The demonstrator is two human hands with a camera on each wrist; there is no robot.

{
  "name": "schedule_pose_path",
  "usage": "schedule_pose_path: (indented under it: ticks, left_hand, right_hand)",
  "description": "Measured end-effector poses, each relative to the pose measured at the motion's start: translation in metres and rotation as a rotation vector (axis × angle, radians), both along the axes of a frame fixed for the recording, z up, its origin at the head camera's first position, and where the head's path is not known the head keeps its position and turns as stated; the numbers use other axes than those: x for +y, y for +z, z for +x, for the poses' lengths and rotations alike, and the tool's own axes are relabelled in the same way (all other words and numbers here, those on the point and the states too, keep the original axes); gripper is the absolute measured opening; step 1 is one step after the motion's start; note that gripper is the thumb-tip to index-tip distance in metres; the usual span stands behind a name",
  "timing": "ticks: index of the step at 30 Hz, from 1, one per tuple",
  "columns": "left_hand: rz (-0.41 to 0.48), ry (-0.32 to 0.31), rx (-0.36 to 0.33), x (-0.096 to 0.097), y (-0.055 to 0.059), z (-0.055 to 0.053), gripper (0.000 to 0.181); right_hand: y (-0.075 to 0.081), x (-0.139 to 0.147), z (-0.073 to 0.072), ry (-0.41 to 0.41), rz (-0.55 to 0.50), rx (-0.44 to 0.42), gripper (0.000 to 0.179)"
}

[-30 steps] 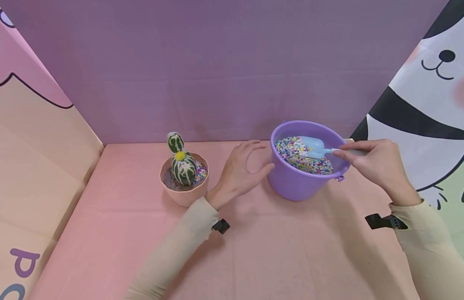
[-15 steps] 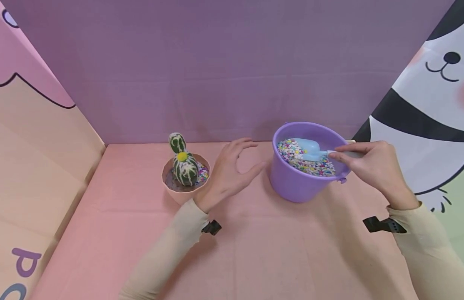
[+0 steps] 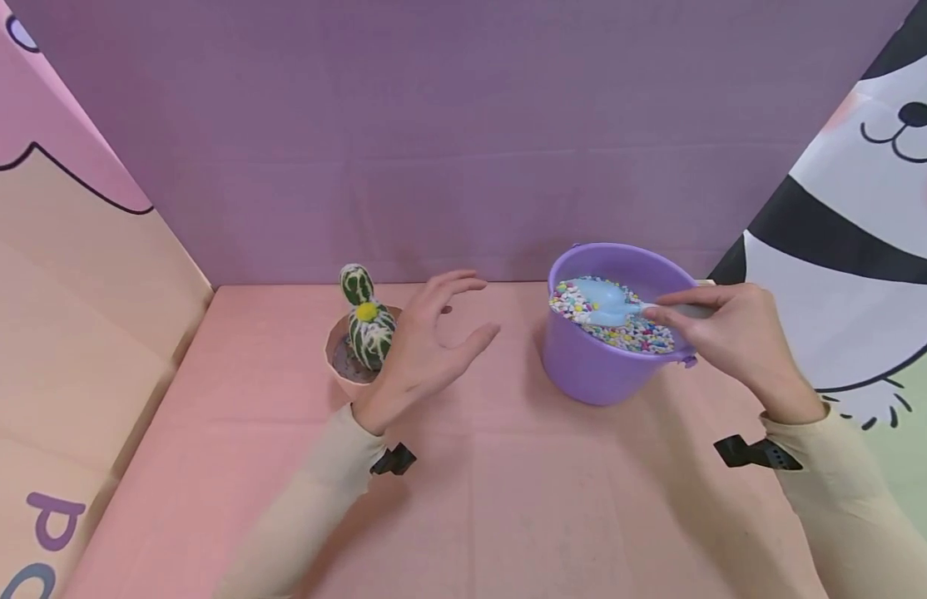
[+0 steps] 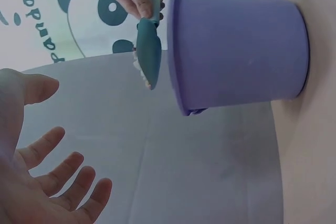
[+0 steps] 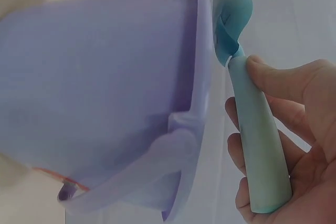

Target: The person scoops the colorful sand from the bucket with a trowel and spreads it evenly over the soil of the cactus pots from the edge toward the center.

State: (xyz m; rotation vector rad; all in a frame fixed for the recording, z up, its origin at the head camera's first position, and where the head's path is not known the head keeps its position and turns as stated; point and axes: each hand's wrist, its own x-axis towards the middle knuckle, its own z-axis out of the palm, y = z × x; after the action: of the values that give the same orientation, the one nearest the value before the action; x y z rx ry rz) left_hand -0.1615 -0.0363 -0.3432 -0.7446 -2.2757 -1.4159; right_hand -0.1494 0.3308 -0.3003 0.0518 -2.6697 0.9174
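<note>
My right hand (image 3: 741, 341) grips the handle of a light blue scoop (image 3: 609, 306) at the purple bucket (image 3: 594, 378). The scoop holds small multicoloured pebbles (image 3: 573, 304). In the left wrist view, the scoop (image 4: 149, 51) is up past the bucket's rim. More pebbles (image 3: 639, 337) lie inside the bucket. My left hand (image 3: 426, 349) hovers with spread, slightly bent fingers, holding nothing. It partly hides a peach pot (image 3: 349, 387) with a striped green cactus (image 3: 369, 341) bearing a yellow flower.
A pink cloth (image 3: 538, 499) covers the table. Behind stands a purple backdrop (image 3: 463, 141). A panda-print panel (image 3: 845, 274) rises at the right, and a cream and pink panel (image 3: 66, 291) at the left. The bucket's handle (image 5: 142, 171) hangs down its side.
The scoop has come up out of the pebbles with a load and shifted slightly left. My left hand has moved left, away from the bucket and over towards the cactus pot.
</note>
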Motion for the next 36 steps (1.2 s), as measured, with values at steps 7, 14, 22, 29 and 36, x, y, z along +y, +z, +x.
schedule_pose_path:
  ticks: [7,14,22,29,36]
  left_hand:
    - [0.053,0.015,0.001,-0.021,0.003,0.009,0.045]
    - [0.113,0.026,0.059,-0.041,0.002,0.013,0.04]
    - [0.235,0.075,0.18,-0.064,-0.004,0.012,0.029]
    - [0.332,0.142,0.22,-0.08,-0.015,0.009,0.021]
    - [0.321,0.242,0.232,-0.103,-0.03,0.005,0.019]
  right_hand:
    - [-0.002,-0.011,0.0,0.047,0.017,0.031,0.025]
    - [-0.006,-0.019,0.001,0.066,0.045,0.067,0.021]
    - [-0.003,-0.028,-0.001,0.082,0.068,0.073,0.024]
    - [-0.007,-0.039,-0.004,0.105,0.047,0.109,0.019]
    - [-0.011,-0.049,-0.006,0.168,0.044,0.141,0.022]
